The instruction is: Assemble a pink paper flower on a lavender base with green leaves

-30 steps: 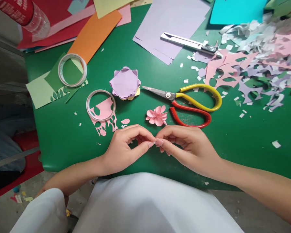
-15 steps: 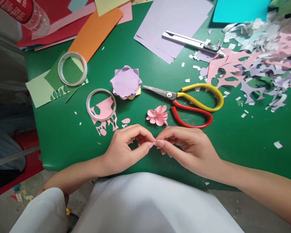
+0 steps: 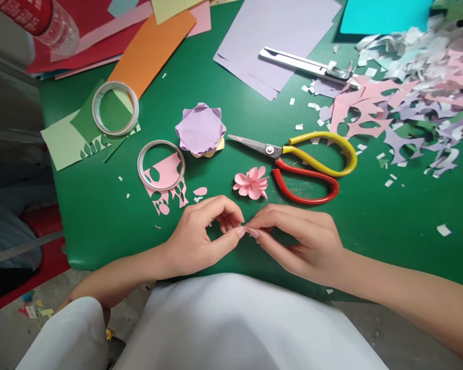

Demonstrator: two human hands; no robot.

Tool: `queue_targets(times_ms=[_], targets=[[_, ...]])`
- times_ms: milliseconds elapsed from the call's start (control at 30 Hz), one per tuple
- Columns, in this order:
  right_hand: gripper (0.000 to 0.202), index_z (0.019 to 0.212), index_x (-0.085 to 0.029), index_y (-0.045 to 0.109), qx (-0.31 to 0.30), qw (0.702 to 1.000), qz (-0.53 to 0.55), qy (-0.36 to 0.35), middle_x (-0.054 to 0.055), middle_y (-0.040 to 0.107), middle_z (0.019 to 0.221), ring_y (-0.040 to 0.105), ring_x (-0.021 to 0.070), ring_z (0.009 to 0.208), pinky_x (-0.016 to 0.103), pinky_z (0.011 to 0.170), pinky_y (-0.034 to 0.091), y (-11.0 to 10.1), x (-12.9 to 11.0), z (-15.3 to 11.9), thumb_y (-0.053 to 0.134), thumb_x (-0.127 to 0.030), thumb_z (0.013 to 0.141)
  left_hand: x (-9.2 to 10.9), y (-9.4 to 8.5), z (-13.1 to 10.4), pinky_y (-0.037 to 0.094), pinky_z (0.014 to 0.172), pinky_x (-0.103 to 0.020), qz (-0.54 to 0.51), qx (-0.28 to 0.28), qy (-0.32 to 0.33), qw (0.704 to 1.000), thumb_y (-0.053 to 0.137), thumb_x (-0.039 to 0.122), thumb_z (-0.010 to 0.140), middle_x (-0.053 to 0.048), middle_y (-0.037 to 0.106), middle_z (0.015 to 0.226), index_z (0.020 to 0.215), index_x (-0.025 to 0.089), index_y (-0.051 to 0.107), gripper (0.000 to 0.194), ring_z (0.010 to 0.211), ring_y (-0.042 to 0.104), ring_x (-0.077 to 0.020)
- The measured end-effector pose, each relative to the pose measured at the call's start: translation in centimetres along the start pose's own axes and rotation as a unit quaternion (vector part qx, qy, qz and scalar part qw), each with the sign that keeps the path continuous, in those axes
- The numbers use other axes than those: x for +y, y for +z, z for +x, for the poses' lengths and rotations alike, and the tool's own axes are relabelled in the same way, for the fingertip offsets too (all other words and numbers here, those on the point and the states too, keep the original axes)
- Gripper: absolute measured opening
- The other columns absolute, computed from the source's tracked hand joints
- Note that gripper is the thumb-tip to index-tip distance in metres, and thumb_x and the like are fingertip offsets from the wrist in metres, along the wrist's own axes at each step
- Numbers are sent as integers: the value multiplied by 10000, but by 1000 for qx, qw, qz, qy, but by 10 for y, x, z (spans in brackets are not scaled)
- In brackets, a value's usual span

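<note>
My left hand (image 3: 206, 234) and my right hand (image 3: 306, 241) meet above the table's near edge, thumbs and forefingers pinched. Between their fingertips is a small pale pink piece (image 3: 248, 229), mostly covered, so its shape cannot be made out. Just beyond the fingers lies a pink paper flower (image 3: 250, 183) with several rounded petals. Scissors (image 3: 269, 150) with one yellow and one red handle rest open behind my right hand. A folded lilac paper form (image 3: 200, 129), with yellow showing underneath, sits farther back. Left of it, a tape roll (image 3: 140, 165) lies over a cut pink paper sheet (image 3: 165, 172).
A second tape roll (image 3: 95, 110) rests on green paper at the left. A box cutter (image 3: 293, 60) lies on lilac sheets (image 3: 247, 46). Paper scraps (image 3: 405, 108) heap at the right. A bottle (image 3: 57, 31) and an orange sheet (image 3: 150, 54) are at the back left.
My fingertips have drawn slightly apart, and a little more of the small piece shows between them. My right hand's fingers have straightened somewhat. The things on the table have stayed put.
</note>
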State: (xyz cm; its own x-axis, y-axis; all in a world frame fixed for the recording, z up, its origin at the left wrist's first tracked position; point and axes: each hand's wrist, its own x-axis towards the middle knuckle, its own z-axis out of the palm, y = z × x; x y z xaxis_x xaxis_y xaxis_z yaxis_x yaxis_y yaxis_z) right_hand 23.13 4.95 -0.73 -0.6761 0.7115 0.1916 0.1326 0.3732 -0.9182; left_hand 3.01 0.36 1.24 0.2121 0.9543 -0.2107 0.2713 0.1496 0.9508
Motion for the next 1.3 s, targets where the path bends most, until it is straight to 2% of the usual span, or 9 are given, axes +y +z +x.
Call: queue_targets(times_ms=[133, 333, 600, 900, 1033, 1300], targets=[[140, 940, -200, 628, -7, 1000, -16, -16, 9, 683, 753, 616, 99, 619, 211, 552, 485, 0, 1, 0, 571, -71, 936, 0, -2, 1, 520, 658, -214, 50, -15, 32, 998, 625, 119, 887, -3, 609, 817, 896, 189, 595, 77, 714, 574, -98], [148, 953, -203, 612, -7, 999, -20, -24, 9, 672, 755, 609, 100, 629, 217, 554, 480, 0, 3, 0, 568, -62, 936, -2, -3, 0, 527, 657, -195, 62, -16, 42, 997, 641, 158, 918, -23, 598, 933, 920, 186, 619, 36, 726, 569, -81], [125, 948, -193, 599, -20, 999, -21, -30, 8, 657, 742, 582, 96, 614, 218, 540, 453, -1, 5, 1, 560, -74, 945, -3, -3, 0, 495, 665, -198, 61, -29, 59, 996, 618, 134, 926, -7, 594, 876, 867, 183, 590, 81, 745, 553, -93], [120, 951, -179, 580, -22, 998, -42, -46, 4, 634, 737, 550, 89, 614, 204, 557, 434, -3, 5, -1, 563, -60, 947, -1, -3, 0, 504, 663, -197, 67, -38, 40, 996, 591, 157, 939, -10, 589, 898, 934, 186, 561, 42, 737, 557, -90], [122, 954, -181, 572, -14, 998, -49, -44, 3, 635, 743, 554, 91, 621, 209, 565, 434, -1, 8, 0, 582, -60, 943, 0, -3, -1, 512, 696, -195, 72, -51, 13, 996, 597, 170, 938, -22, 594, 957, 1006, 175, 547, 85, 745, 562, -78], [132, 959, -195, 562, -17, 998, -51, -38, -5, 630, 750, 560, 90, 623, 208, 569, 446, -1, 8, -1, 572, -63, 951, -1, -3, -3, 516, 733, -199, 86, -70, 8, 994, 596, 188, 942, -41, 595, 1026, 1069, 163, 528, 146, 803, 575, -82]])
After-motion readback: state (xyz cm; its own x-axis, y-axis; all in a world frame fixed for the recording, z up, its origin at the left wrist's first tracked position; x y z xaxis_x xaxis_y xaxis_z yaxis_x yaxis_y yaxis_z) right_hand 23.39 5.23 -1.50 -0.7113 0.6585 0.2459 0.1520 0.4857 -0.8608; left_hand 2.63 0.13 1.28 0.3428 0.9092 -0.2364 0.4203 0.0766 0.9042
